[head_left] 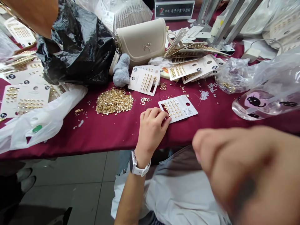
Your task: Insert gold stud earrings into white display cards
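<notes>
My left hand, with a white smartwatch on its wrist, pinches the lower left edge of a white earring card lying on the burgundy tablecloth. Rows of gold studs sit on the card, and my fingers hide its corner. To the left lies a heap of loose gold studs. My right hand is close to the camera at the lower right, heavily blurred, above my lap and away from the table. It holds nothing that I can see.
A black plastic bag, a beige handbag and a grey plush toy stand along the back. Stacks of earring cards lie beyond, with more cards on a white plastic bag at the left. Clear plastic bags fill the right.
</notes>
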Demonstrator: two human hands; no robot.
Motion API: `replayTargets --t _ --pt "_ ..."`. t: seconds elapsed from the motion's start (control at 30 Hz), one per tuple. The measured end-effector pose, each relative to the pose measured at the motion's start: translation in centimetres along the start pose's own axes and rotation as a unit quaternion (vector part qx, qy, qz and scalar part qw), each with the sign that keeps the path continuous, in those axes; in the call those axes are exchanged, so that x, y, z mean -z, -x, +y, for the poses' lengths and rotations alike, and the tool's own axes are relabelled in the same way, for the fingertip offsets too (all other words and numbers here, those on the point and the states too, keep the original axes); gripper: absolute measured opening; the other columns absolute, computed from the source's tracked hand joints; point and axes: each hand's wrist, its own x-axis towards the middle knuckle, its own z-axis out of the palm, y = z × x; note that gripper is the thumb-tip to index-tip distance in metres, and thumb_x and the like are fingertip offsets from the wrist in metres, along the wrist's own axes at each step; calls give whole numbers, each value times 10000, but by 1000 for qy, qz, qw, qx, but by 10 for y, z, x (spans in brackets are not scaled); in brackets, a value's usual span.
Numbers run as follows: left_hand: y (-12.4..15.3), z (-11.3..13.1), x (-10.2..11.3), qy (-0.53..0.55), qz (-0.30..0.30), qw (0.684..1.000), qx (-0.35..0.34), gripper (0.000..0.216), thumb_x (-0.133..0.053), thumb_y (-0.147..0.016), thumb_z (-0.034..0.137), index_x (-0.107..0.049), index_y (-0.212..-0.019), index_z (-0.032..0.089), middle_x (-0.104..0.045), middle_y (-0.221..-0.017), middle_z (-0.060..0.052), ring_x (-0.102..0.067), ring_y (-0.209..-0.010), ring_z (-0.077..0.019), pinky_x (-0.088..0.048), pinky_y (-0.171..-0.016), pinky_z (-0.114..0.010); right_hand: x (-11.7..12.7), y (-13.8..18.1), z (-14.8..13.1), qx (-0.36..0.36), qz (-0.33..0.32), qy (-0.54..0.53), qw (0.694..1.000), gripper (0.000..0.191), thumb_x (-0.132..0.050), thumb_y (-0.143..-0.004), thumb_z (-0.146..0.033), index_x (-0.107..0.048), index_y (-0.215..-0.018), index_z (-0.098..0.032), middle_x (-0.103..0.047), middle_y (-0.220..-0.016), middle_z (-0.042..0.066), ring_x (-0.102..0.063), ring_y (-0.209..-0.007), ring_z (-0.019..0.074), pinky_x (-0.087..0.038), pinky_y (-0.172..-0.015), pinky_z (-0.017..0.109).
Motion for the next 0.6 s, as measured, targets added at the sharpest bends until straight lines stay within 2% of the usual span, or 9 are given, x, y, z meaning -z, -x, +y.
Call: replayTargets --t 0.03,0.07,0.1,0.13,0.17,0.23,0.3,0.4,0.6 --pt "0 0 0 -1 0 1000 0 83 -623 -873 266 -653 -829 203 -636 -876 0 -543 -876 -173 -364 -798 -320 10 -5 14 30 -25 -12 999 128 -577 -843 -218 -664 -902 -291 -717 -805 -68 -649 -753 84 -524 -778 217" --pt "0 0 0 -1 -2 1000 0 81 -620 -874 265 -655 -831 205 -637 -877 0 -544 -878 -173 -364 -798 -321 21 -9 31 37 10 9 999 131 -556 -859 -212 -663 -916 -262 -720 -846 -43 -650 -773 89 -524 -761 218" --pt "0 0 0 -2 -6 1000 2 81 -619 -875 265 -655 -832 207 -637 -880 0 -546 -882 -174 -363 -800 -323 30 -11 51 -14 61 71 996 126 -555 -867 -214 -663 -927 -238 -720 -885 -14 -652 -803 102 -523 -752 225" --pt "0 0 0 -1 -9 1000 4 84 -617 -876 266 -653 -829 206 -637 -881 0 -548 -888 -175 -363 -805 -325 38 -10 71 -82 132 147 977 131 -590 -851 -261 -669 -945 -213 -717 -889 20 -655 -812 136 -528 -753 263" --pt "0 0 0 0 -14 1000 8 87 -617 -876 267 -651 -825 205 -638 -883 0 -551 -895 -177 -363 -810 -327 45 -9 92 -147 159 226 950 178 -579 -852 -283 -675 -971 -192 -715 -942 55 -655 -845 180 -527 -795 326" --pt "-1 0 1 2 -19 1000 15 84 -622 -873 270 -641 -829 201 -640 -894 1 -553 -908 -180 -364 -819 -328 54 0 128 -223 157 388 880 225 -538 -843 -243 -686 -995 -168 -705 -1021 108 -631 -967 272 -468 -918 459" --pt "-1 0 1 3 -23 1000 21 69 -621 -873 267 -631 -857 201 -641 -910 2 -552 -917 -180 -365 -824 -327 57 10 151 -239 121 438 858 291 -467 -876 -246 -689 -1027 -133 -688 -1060 144 -620 -983 294 -468 -907 459" --pt "-1 2 2 4 -40 999 29 58 -603 -885 261 -623 -912 213 -639 -937 4 -548 -935 -179 -367 -825 -323 54 19 159 -226 145 458 848 345 -402 -913 -260 -685 -1064 -133 -691 -1056 129 -621 -967 278 -463 -905 431" --pt "-1 2 1 7 -52 998 31 87 -575 -902 254 -618 -970 221 -633 -983 0 -549 -956 -178 -369 -841 -325 46 15 151 -239 128 475 837 275 -491 -893 -307 -694 -1031 -182 -709 -1041 79 -622 -919 280 -469 -842 433"
